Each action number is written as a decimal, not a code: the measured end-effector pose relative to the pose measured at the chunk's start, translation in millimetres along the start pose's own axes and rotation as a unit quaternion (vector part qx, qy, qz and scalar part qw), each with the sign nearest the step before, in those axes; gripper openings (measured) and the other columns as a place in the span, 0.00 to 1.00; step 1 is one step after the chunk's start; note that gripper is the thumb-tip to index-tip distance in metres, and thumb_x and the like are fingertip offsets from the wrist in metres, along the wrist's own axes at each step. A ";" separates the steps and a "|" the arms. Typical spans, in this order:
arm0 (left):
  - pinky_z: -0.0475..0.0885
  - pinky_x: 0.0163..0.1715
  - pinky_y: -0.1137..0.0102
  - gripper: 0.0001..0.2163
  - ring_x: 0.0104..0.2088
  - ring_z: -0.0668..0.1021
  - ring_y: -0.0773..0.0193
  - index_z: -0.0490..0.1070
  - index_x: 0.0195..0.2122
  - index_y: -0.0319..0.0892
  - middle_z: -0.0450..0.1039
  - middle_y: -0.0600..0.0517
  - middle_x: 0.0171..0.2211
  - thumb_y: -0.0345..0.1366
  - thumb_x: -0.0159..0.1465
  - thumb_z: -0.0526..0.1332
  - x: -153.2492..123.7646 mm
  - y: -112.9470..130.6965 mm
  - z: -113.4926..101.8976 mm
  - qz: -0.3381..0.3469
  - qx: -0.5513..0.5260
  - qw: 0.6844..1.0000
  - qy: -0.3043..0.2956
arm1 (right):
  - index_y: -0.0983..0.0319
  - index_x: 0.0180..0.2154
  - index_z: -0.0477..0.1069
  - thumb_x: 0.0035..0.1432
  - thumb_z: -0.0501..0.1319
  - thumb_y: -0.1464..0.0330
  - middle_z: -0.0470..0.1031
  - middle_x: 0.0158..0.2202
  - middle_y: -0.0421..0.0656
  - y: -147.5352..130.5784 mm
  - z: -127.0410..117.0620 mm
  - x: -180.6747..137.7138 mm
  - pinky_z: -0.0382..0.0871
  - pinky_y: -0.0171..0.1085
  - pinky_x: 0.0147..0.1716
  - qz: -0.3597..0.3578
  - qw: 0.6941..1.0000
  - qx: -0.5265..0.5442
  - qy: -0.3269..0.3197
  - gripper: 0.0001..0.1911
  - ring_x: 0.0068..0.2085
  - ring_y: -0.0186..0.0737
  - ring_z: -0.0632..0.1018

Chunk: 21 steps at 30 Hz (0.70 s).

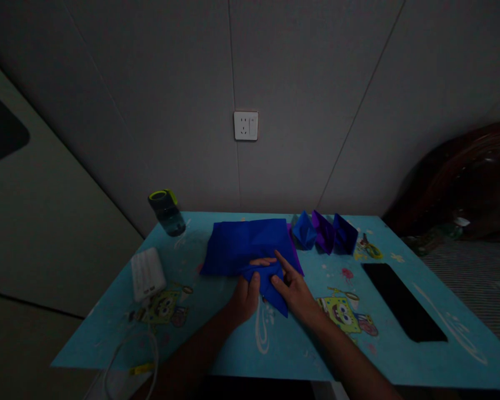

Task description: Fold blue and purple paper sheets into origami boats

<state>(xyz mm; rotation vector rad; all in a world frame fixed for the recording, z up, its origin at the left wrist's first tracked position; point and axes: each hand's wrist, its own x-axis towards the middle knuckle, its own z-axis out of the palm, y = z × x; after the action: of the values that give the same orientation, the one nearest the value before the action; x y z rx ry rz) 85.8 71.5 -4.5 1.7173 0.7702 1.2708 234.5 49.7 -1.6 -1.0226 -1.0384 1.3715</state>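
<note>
A folded piece of blue paper [270, 286] is held just above the table between my two hands. My left hand [246, 294] grips its left side, thumb on top and fingers behind the paper. On the other side my right hand [294, 289] pinches the paper with the thumb, while its index finger points out past the top edge. One corner of the paper hangs down toward me. Behind my hands lie flat blue sheets [250, 239], with a purple sheet [296, 258] showing at their right edge.
Folded paper shapes stand at the back: light blue [304, 230], purple [324, 232] and dark blue [345, 234]. Scissors [371, 249] and a black phone-like slab [402, 300] lie right. A water bottle [168, 213] and a white power bank [148, 274] with a cable [153, 339] are left.
</note>
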 end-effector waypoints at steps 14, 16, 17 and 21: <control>0.70 0.53 0.60 0.14 0.48 0.79 0.54 0.76 0.45 0.40 0.79 0.45 0.45 0.42 0.65 0.58 7.9 -9.3 -0.4 -0.097 0.002 0.995 0.017 | 0.62 0.30 0.74 0.52 0.67 0.51 0.71 0.22 0.37 -2.2 -6.2 3.6 0.64 0.33 0.23 0.001 0.998 -0.036 0.053 0.20 0.22 0.33 0.68; 0.71 0.49 0.62 0.12 0.42 0.80 0.55 0.78 0.39 0.40 0.81 0.46 0.39 0.42 0.66 0.58 8.3 -6.5 -0.8 -0.107 0.029 0.993 0.031 | 0.62 0.24 0.70 0.55 0.63 0.49 0.66 0.19 0.36 -1.9 -5.5 1.9 0.59 0.32 0.20 -0.026 0.991 -0.095 0.085 0.23 0.21 0.31 0.64; 0.71 0.48 0.63 0.13 0.41 0.80 0.56 0.77 0.36 0.40 0.80 0.47 0.36 0.42 0.66 0.57 8.2 -5.8 -0.7 -0.106 0.039 0.993 0.033 | 0.62 0.22 0.67 0.57 0.62 0.49 0.63 0.18 0.35 -1.5 -5.2 0.9 0.56 0.32 0.20 -0.042 0.986 -0.126 0.098 0.24 0.20 0.31 0.62; 0.72 0.37 0.67 0.15 0.30 0.78 0.60 0.73 0.28 0.40 0.74 0.52 0.25 0.45 0.65 0.58 6.7 -11.0 1.8 -0.143 0.032 0.988 0.056 | 0.61 0.18 0.62 0.61 0.58 0.53 0.56 0.16 0.34 -0.1 -5.8 -3.3 0.53 0.32 0.20 -0.119 0.957 -0.227 0.139 0.25 0.20 0.30 0.59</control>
<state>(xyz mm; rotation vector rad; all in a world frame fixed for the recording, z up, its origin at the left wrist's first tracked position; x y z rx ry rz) 89.5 81.7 -11.6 1.5293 1.0906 1.1610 240.4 46.6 -2.8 -1.3324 -1.2442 0.7793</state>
